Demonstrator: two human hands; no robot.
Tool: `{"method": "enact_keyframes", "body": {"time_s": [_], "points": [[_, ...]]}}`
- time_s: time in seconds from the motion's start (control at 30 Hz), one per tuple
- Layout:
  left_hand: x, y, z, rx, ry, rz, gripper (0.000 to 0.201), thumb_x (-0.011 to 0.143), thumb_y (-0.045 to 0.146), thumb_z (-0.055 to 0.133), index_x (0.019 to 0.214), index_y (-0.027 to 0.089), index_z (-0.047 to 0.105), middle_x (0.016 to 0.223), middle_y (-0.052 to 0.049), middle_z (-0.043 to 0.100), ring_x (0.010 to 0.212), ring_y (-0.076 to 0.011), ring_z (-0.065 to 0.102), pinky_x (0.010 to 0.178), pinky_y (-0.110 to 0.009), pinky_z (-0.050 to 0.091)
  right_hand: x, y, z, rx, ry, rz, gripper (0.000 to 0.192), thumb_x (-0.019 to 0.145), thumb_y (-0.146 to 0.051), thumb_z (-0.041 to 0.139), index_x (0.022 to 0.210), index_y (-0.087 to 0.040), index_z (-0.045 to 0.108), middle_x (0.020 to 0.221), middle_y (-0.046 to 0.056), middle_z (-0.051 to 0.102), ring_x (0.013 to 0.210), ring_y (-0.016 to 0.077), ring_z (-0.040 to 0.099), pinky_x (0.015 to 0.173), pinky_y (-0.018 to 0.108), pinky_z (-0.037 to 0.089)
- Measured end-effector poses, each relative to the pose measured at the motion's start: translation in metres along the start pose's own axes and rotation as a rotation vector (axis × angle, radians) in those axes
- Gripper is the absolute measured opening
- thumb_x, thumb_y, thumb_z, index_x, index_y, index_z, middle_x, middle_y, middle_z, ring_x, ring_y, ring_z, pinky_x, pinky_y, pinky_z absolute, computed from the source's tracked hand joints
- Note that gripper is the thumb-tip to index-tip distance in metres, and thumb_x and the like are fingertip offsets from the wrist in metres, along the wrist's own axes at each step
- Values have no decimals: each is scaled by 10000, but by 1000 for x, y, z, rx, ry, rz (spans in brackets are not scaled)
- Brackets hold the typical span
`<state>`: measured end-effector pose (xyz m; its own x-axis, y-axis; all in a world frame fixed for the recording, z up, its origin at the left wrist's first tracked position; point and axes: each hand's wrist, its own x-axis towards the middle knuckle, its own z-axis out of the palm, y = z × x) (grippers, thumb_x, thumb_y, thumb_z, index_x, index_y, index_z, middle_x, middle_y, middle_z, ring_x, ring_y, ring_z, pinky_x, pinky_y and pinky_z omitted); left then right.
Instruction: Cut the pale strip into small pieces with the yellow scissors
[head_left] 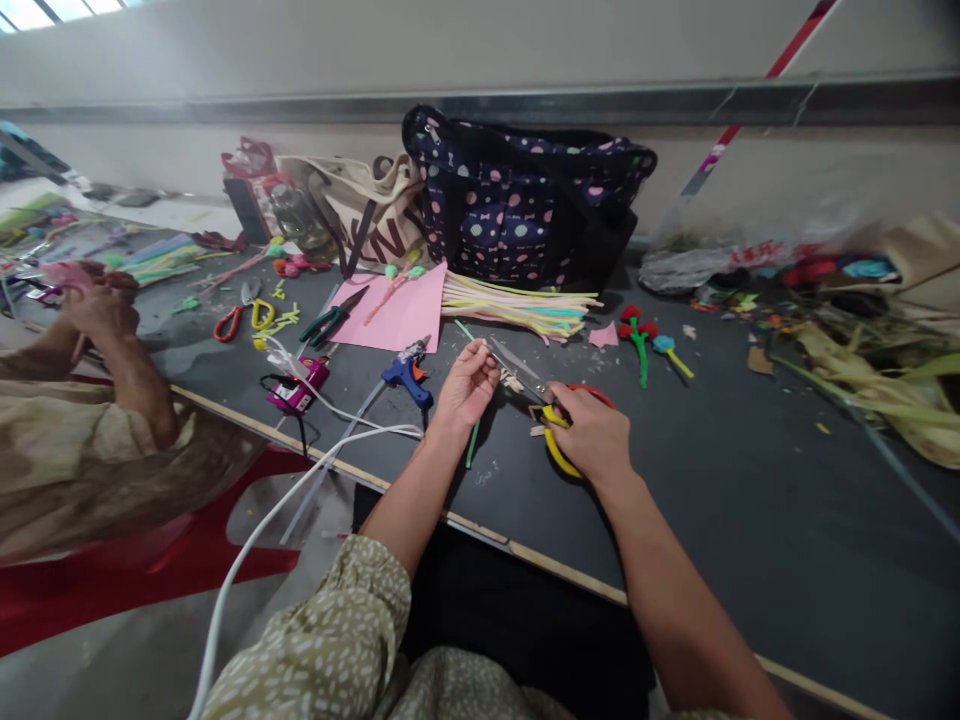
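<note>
My left hand [469,385] is closed in a pinch around a thin green pipe cleaner [472,445], whose ends stick out above and below the fingers. In my right hand [596,430] are scissors [561,458] with red and yellow handles. Their blades [517,366] point left and reach close to my left fingertips; whether they touch the pipe cleaner I cannot tell. Right of the blades lie a green stem with red pompoms [639,340] and a yellow stem with a blue top [675,355].
A blue glue gun [407,375], green-handled pliers [334,318], pink paper [394,310] and a pipe cleaner bundle [525,305] lie around my hands. A white cable [300,480] crosses the table edge. Behind stands a dotted bag [517,210]. A co-worker's hands [101,300] are at left.
</note>
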<state>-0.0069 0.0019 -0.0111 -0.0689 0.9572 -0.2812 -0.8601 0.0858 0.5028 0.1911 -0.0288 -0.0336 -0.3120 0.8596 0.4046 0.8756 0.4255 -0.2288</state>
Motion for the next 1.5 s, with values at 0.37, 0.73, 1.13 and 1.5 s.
{"method": "enact_keyframes", "body": {"time_s": [0.37,0.73,1.13,1.5], "points": [[1,-2,-1,90,29,66,173,710,96,739,852,160,665,727,30,667,608,-30,611,606,-127,476,-1,2,1,-63,54,-18,345,830,-270,521,1149,-262,652,838,-1,660,722,127,535,591,261,263],[1,0,-1,149,36,90,246,645,93,777,852,160,663,661,39,660,607,-51,641,609,-139,502,-2,2,4,-25,36,7,342,843,-266,507,1155,-279,645,856,-13,668,732,116,537,599,251,276],[-1,-2,-1,146,65,96,281,643,119,773,897,185,673,744,34,681,629,-51,629,666,-164,505,-1,-6,1,-16,42,18,329,842,-282,527,1138,-287,670,823,-26,687,679,101,539,558,243,267],[0,-5,0,115,44,66,230,674,84,735,882,166,683,749,23,687,631,-53,621,659,-165,493,-3,-4,5,0,48,-3,362,811,-286,549,1155,-277,663,865,-18,708,696,103,568,560,242,296]]}}
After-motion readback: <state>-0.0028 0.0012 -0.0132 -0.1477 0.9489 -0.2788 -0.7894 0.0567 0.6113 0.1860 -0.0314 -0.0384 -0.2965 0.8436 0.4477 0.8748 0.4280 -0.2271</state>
